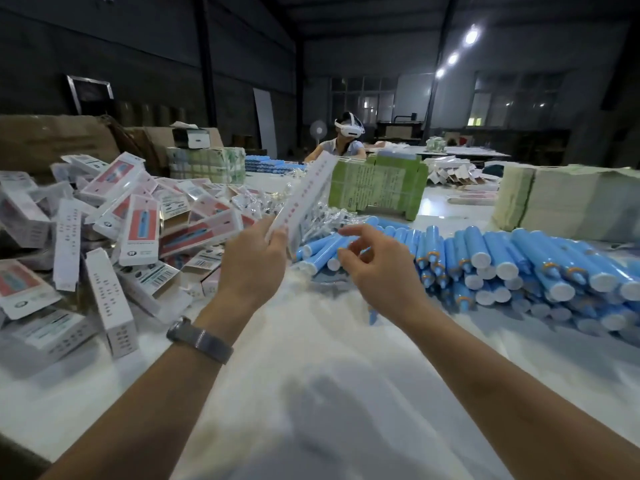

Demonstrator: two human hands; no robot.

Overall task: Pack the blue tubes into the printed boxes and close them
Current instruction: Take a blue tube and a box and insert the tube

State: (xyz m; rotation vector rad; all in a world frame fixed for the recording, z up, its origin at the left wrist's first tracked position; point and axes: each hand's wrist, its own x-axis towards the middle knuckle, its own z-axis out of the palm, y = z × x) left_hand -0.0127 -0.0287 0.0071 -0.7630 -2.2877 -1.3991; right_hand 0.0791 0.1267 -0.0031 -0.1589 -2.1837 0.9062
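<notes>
One box [304, 197] pinched at its near end between thumb and fingers of the left hand [258, 261], raised above the tabletop [311, 358], long axis slanting from the hand up and away to the right, far end highest, narrow dotted side facing the camera. Right hand [375, 268] just beside, fingers apart and loosely bent, holding nothing, fingertips hovering over the near end of the tubes [502, 261]; whether touching one, cannot tell. Dark watch [200, 341] on the left wrist.

Dozens of tubes, too many to count, heaped along the right side of the tabletop, lying flat, mostly parallel, white caps mostly toward the near edge, long axes running away from it. Dozens of boxes [104, 230] piled at the left edge, lying at all angles, some with end flaps open. Clear packets [311, 216] between the two piles, behind the hands. Green cartons [377, 185] further back, mid-table. One person with a white headset [348, 128] at the far edge.
</notes>
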